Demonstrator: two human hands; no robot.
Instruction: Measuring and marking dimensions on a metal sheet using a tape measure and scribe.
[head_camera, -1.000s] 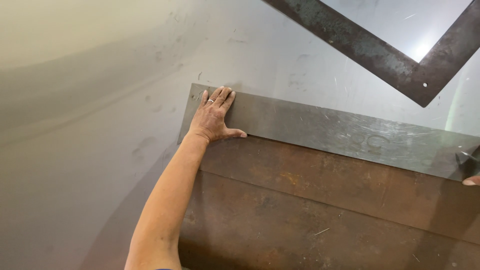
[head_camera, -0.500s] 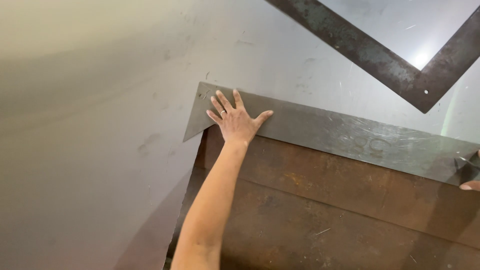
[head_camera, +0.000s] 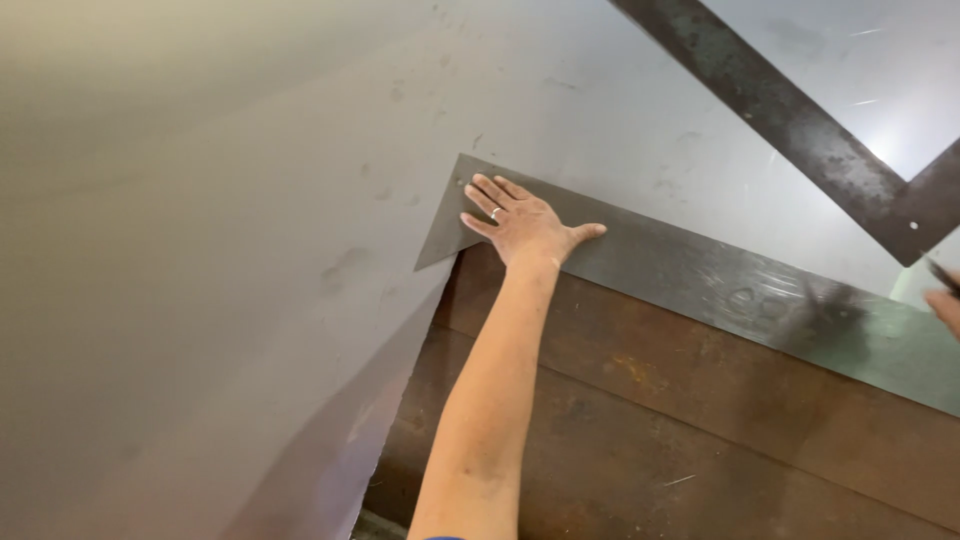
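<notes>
My left hand (head_camera: 522, 226) lies flat with fingers spread on the left end of a long grey metal strip (head_camera: 700, 272), pressing it down; a ring shows on one finger. The strip runs diagonally down to the right across a large grey metal sheet (head_camera: 250, 250). At the right edge of the view only the fingertips of my right hand (head_camera: 946, 306) show, blurred, pinched on a thin dark tool (head_camera: 940, 274) just above the strip's far part.
A rusty brown steel plate (head_camera: 700, 440) lies below the strip, under my forearm. A dark L-shaped steel square (head_camera: 800, 120) rests on the grey sheet at the upper right. The sheet's ragged cut edge (head_camera: 400, 400) runs down beside the brown plate.
The view has swung left, so strip and hand appear further right. My left hand stays pressed on the strip's left end. My right hand has risen slightly at the frame's edge.
</notes>
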